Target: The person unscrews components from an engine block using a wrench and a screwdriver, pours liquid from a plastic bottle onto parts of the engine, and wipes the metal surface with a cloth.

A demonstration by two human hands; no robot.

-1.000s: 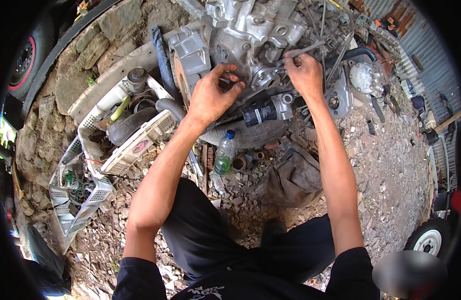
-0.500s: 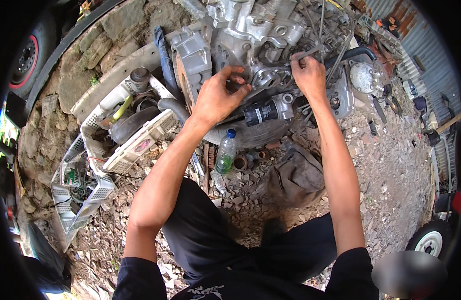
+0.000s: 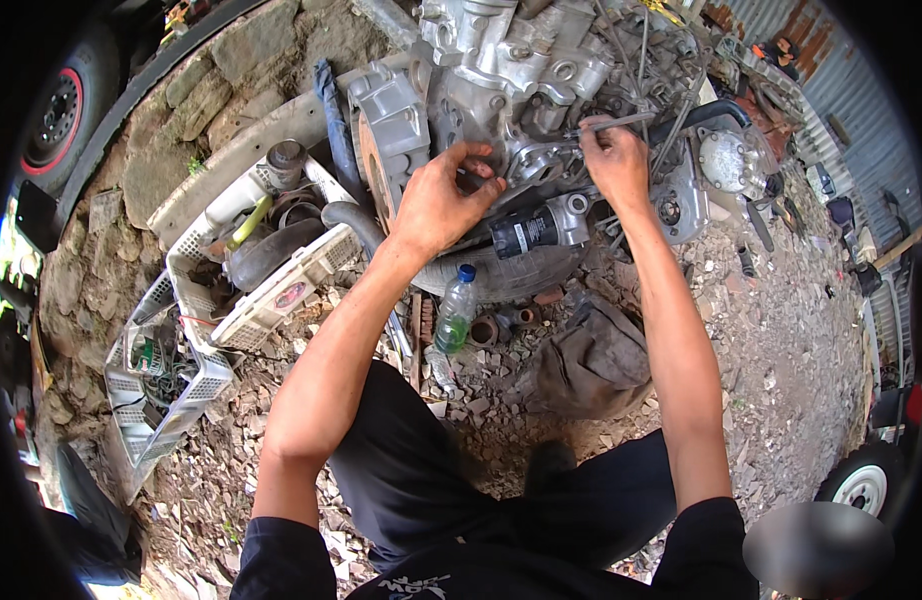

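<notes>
A grey metal engine (image 3: 511,60) fills the upper middle, with a bolted fitting (image 3: 531,160) low on its front. Just left of that fitting, my left hand (image 3: 446,200) has its thumb and bent fingers apart, fingertips close to or touching the engine, with nothing visible between them. My right hand (image 3: 616,170) grips a slim metal wrench (image 3: 636,117) right of the fitting; the tool's working end is hard to make out. Below the hands are a black cylindrical filter (image 3: 521,233) and a tyre (image 3: 486,275) under it.
White plastic crates (image 3: 281,295) with hoses and parts lie left, by a stone wall (image 3: 181,110). A plastic bottle (image 3: 456,315) and brown cloth (image 3: 596,370) lie on the rubble. A round metal housing (image 3: 726,160), corrugated sheet (image 3: 861,140) and spare wheel (image 3: 861,485) are right.
My left hand has moved slightly rightward. The wrench in my right hand has turned from slanting to nearly level. The whole view has shifted slightly.
</notes>
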